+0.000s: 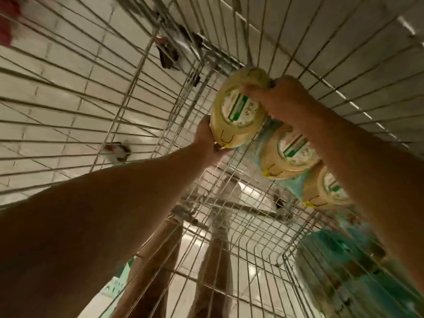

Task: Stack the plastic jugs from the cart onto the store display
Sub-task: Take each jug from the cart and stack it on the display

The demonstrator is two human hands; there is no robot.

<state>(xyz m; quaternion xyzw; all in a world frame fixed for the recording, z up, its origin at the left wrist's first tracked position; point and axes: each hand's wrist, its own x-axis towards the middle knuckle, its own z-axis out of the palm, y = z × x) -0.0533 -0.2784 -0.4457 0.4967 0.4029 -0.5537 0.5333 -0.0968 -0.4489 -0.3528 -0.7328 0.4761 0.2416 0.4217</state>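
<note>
Item: my left hand (207,138), fingers curled under one end of a yellow jug (238,106); my right hand (275,97) grips the other end. The jug is held sideways inside the wire cart (137,111) (label blurred). Beyond, two more jugs (289,154) lie beside it.

The left forearm (119,203), broad across the lower left of the frame, and the right forearm (367,166), along the right edge, were bare and sleeveless down to the left hand (206,143) and right hand (277,97), while blurred brownish trouser legs (156,260) showed at bottom centre.
</note>
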